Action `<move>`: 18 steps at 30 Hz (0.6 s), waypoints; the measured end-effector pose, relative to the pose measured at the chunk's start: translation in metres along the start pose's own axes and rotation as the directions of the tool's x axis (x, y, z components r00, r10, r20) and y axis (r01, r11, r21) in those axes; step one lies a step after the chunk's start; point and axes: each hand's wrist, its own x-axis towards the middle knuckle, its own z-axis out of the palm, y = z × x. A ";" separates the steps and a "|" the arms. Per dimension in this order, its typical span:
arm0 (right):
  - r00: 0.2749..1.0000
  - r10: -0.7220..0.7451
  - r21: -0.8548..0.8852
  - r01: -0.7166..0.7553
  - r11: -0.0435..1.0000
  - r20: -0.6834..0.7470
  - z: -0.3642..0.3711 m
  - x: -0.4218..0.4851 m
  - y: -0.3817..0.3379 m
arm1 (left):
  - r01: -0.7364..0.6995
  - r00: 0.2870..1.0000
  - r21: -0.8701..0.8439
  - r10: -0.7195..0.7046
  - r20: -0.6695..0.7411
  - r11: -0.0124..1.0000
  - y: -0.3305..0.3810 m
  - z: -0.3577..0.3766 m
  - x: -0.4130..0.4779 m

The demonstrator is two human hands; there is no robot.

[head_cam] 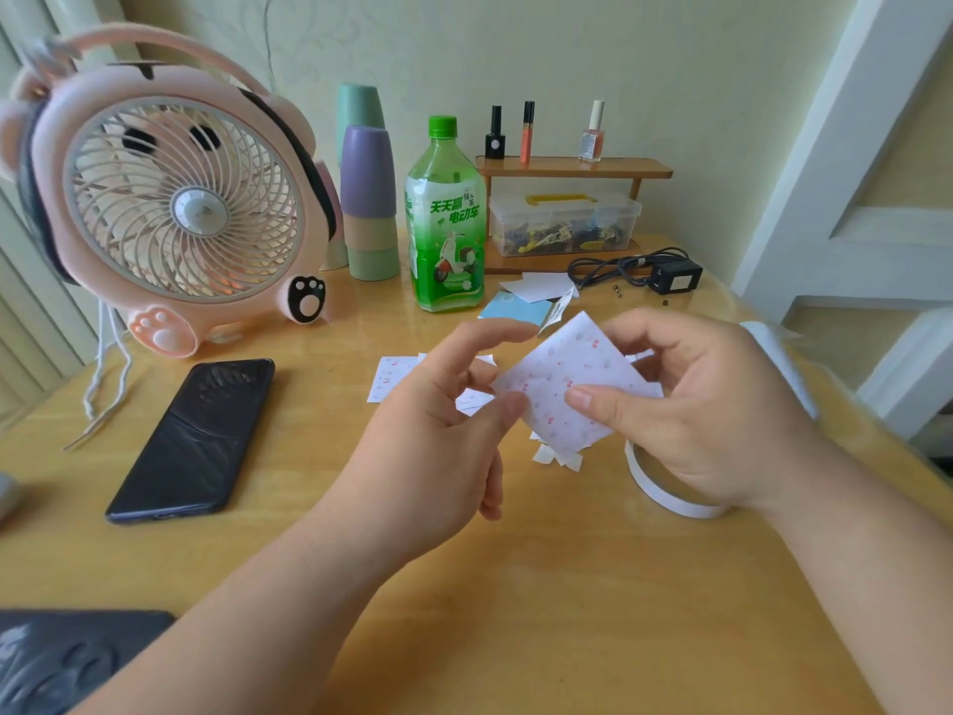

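The paper (562, 384) is a small white square dotted with red and grey, held in the air above the counter (515, 611), between both hands and in front of the person. It stands on a corner like a diamond. One corner points up and away toward the green bottle (446, 219), and the opposite corner points down toward the person. Being square, it has no clear long side; its printed face is turned to the camera.

The counter is glossy yellow wood, set against a pale patterned wall with white trim on the right. On it stand a pink fan (175, 198), stacked cups (367, 198), and a low wooden shelf (572, 168) over a clear plastic box (564, 224). A dark phone (196, 436) lies flat at the left. A black adapter (675, 276) with its cord lies at the back right. More printed scraps (392, 376) lie under the hands, and a roll of white tape (665, 495) lies beneath the right wrist.

The right hand (711, 405) pinches the paper's right side, thumb flat on the printed face, fingers (634, 332) curled round behind the upper edge. The left hand (443, 436) has its thumb tip on the left corner, with a bent finger close behind it. Its index finger is arched up, clear of the paper.
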 end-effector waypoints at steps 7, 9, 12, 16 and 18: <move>0.996 -0.074 -0.365 0.089 0.927 0.055 0.008 -0.008 -0.005 | -0.054 0.997 0.307 0.037 0.062 0.950 0.000 0.005 -0.004; 0.991 -0.092 -0.492 0.127 0.861 0.095 0.009 -0.008 -0.010 | -0.085 0.994 0.387 0.051 0.098 0.918 0.000 0.006 -0.005; 0.990 -0.127 -0.539 0.142 0.830 0.065 0.006 -0.008 -0.014 | -0.127 0.989 0.481 0.074 0.128 0.868 0.003 0.008 -0.005; 0.983 -0.163 -0.595 0.184 0.783 0.089 0.010 -0.009 -0.011 | -0.159 0.985 0.519 0.102 0.136 0.840 0.007 0.010 -0.006; 0.981 -0.156 -0.561 0.193 0.805 0.115 0.016 -0.009 -0.007 | -0.161 0.984 0.488 0.101 0.147 0.858 0.006 0.010 -0.008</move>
